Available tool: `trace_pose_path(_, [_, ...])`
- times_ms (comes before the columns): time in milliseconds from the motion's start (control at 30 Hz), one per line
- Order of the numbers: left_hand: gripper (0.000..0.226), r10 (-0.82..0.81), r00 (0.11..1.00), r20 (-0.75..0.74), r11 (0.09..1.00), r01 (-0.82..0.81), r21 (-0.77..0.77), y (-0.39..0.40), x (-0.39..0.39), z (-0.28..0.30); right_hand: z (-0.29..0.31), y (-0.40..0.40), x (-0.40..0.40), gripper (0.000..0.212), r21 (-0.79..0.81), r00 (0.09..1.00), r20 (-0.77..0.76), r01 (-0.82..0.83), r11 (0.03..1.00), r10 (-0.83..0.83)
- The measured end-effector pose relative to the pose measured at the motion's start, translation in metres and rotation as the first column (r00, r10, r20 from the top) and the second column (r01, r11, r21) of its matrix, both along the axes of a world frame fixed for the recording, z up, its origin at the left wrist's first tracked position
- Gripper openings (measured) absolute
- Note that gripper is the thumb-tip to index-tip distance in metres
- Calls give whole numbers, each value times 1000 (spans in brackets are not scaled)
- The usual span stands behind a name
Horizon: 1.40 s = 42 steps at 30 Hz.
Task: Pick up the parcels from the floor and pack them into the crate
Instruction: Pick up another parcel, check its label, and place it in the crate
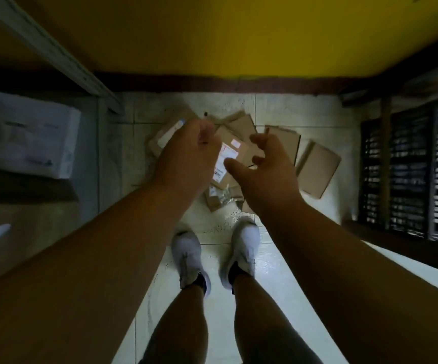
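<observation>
We stand over a loose heap of brown cardboard parcels on the pale tiled floor, our two white shoes just short of the pile, and both arms reach forward and down toward it. Our left hand hangs above the left side of the heap with its fingers curled under; whether that grip holds anything we cannot tell, since the back of the hand hides the palm. Our right hand is spread in a loose claw, thumb out to the left and fingers bent, its grip holding nothing, which we judge to be a shape ready to close over the labelled parcel that lies between the two hands. The parcels overlap and lie at odd angles, so we judge the top one is the easy one to take first. The dark slatted crate stands at our right, apart from the pile, near enough for a short swing. A grey shelf frame with a white box stands at our left against the yellow wall.
</observation>
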State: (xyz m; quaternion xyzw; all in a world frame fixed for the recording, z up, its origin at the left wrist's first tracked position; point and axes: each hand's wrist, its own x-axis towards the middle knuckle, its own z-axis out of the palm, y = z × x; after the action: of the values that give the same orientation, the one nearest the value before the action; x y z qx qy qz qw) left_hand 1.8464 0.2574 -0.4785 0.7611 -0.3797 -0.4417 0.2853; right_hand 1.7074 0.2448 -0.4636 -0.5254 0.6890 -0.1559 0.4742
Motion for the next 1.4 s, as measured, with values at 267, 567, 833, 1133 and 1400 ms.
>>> trace_pose_path(267, [19,-35,988,147,995,20,100,3,0,-199,-227,-6,-1,65,301,975,-13,217,929,-223])
trace_pose_path(567, [35,-67,996,51,898,38,438,-14,-10,-321,-360,-6,4,22,472,926,5,329,817,-377])
trace_pose_path(833, [21,77,996,43,938,-87,336,-27,-16,-189,-229,-31,-23,39,418,831,69,477,773,-551])
trace_pose_path(1133, [23,121,916,-383,991,-136,-11,-79,-29,161,132,-97,-40,57,-20,901,299,337,941,-316])
trace_pose_path(1400, [22,211,929,-305,887,-313,-340,-33,-41,403,396,-60,-39,44,-371,940,332,205,906,-77])
